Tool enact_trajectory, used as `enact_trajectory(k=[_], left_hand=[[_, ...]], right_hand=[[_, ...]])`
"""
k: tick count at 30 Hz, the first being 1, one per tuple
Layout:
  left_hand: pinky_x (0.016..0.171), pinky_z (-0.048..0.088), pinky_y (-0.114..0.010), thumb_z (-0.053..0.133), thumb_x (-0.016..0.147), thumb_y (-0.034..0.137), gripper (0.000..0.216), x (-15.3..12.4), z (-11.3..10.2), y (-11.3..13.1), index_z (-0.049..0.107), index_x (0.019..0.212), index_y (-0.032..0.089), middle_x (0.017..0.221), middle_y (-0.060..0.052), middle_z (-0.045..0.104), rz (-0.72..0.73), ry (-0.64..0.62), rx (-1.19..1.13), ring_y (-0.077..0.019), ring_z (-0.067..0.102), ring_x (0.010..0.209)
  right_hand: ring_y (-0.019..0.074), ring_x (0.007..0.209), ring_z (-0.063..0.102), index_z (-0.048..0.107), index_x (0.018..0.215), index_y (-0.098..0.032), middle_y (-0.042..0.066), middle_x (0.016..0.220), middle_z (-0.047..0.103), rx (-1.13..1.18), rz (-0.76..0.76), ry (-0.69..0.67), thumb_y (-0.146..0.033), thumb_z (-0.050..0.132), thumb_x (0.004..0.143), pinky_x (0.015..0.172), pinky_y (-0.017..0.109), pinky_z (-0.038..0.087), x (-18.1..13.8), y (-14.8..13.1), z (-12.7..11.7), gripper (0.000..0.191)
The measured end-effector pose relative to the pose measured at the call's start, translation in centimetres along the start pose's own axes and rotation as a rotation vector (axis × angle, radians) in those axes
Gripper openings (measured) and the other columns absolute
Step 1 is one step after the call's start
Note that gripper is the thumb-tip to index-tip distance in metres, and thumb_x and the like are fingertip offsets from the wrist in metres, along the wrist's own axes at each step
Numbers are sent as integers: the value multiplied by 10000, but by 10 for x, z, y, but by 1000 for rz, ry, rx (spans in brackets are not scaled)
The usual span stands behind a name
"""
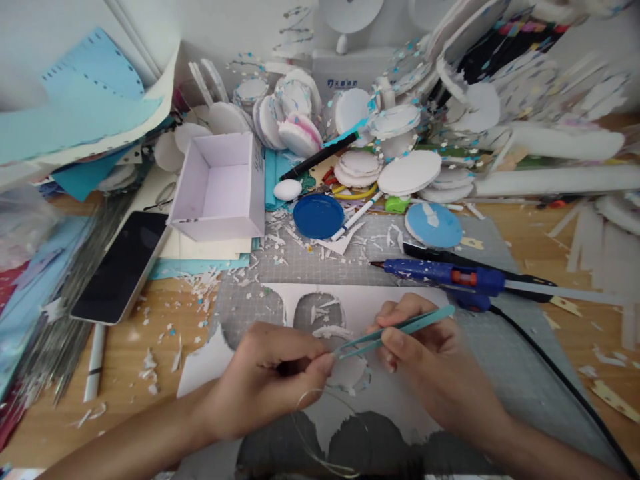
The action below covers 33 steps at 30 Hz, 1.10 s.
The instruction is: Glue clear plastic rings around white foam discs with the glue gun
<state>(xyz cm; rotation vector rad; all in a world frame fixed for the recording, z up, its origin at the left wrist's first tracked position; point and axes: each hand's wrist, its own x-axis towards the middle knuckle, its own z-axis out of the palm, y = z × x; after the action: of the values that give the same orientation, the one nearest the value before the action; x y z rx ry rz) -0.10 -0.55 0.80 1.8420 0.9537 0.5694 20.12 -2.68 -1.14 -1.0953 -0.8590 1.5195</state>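
Observation:
My right hand [415,347] grips teal tweezers [417,325], their tips pointing left. Those tips meet the fingertips of my left hand [275,370], closed in a pinch. From the left fingers a thin wire [303,433] hangs down in a loose loop. Whatever small piece may sit between the fingertips and the tweezers is too small to make out. Below the hands lies a white sheet [395,297] with round holes cut out of it. A white disc [347,373] with a thin strand around its edge shows between the hands.
A blue glue gun [440,275] with its cord lies at right on the grey cutting mat [525,340]. Beyond are a blue lid [319,217], a white box [257,193] and stacked white discs [410,172]. A phone [123,267] and wire stems [85,287] lie left.

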Motion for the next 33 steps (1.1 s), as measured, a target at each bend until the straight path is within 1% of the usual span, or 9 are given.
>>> enact_trajectory(k=[5, 10, 13, 18, 21, 24, 27, 30, 33], left_hand=[[406, 277, -192, 515, 889, 231, 338, 1, -2, -1, 669, 617, 104, 492, -8, 531, -37, 18, -28, -70, 368, 437], [390, 251, -185, 517, 867, 245, 336, 3, -6, 1, 632, 584, 105, 469, 19, 455, -167, 32, -189, -64, 332, 429], [377, 239, -174, 526, 844, 239, 306, 4, -7, 2, 625, 585, 108, 457, 34, 423, -207, 40, -259, -57, 320, 412], [374, 230, -169, 539, 803, 249, 278, 5, -7, 3, 594, 564, 118, 456, 35, 417, -260, 44, -319, -57, 312, 413], [373, 233, -166, 557, 770, 250, 255, 4, -6, 3, 568, 548, 125, 457, 32, 424, -275, 37, -333, -58, 312, 416], [372, 234, -168, 571, 784, 261, 284, 3, -6, 1, 555, 534, 127, 448, 31, 424, -241, 32, -281, -57, 310, 413], [381, 249, -170, 569, 818, 248, 318, 2, -4, -1, 557, 526, 122, 448, 24, 444, -171, 36, -186, -56, 316, 418], [382, 262, -165, 566, 822, 188, 296, 1, -3, -1, 565, 534, 119, 445, 24, 473, -43, 51, -108, -51, 324, 410], [384, 263, -175, 562, 813, 142, 287, 2, -3, 0, 538, 528, 133, 434, 34, 476, 121, 107, -16, -53, 320, 405]], right_hand=[[92, 564, 618, 655, 754, -233, -14, 752, 636, 19, -32, -16, -257, 738, 754, 522, 214, 543, 2, -4, 2, 86], [94, 623, 629, 659, 755, -248, -16, 778, 653, 39, -82, -36, -267, 749, 742, 554, 209, 555, 3, -10, 2, 93], [94, 666, 637, 658, 770, -262, -17, 817, 669, 36, -101, -25, -263, 760, 732, 571, 194, 556, 3, -14, 1, 109], [91, 637, 630, 650, 776, -275, -22, 818, 676, 27, -87, -32, -253, 757, 739, 568, 197, 555, 2, -15, -1, 116], [93, 625, 622, 649, 762, -269, -15, 810, 675, 40, -88, -8, -259, 751, 746, 547, 200, 549, 3, -14, -2, 104], [93, 613, 612, 640, 752, -260, -15, 805, 674, 41, -101, -3, -250, 752, 744, 537, 204, 540, 4, -13, -2, 113], [84, 610, 607, 629, 770, -251, -21, 799, 669, 42, -103, -65, -214, 734, 764, 543, 198, 526, 1, -11, -4, 112], [82, 650, 627, 624, 802, -253, -20, 831, 670, 27, -61, -154, -154, 709, 783, 564, 188, 522, -3, -8, -7, 131], [85, 659, 634, 628, 812, -256, -14, 842, 670, 22, -27, -197, -120, 713, 771, 564, 188, 520, -6, -6, -8, 166]])
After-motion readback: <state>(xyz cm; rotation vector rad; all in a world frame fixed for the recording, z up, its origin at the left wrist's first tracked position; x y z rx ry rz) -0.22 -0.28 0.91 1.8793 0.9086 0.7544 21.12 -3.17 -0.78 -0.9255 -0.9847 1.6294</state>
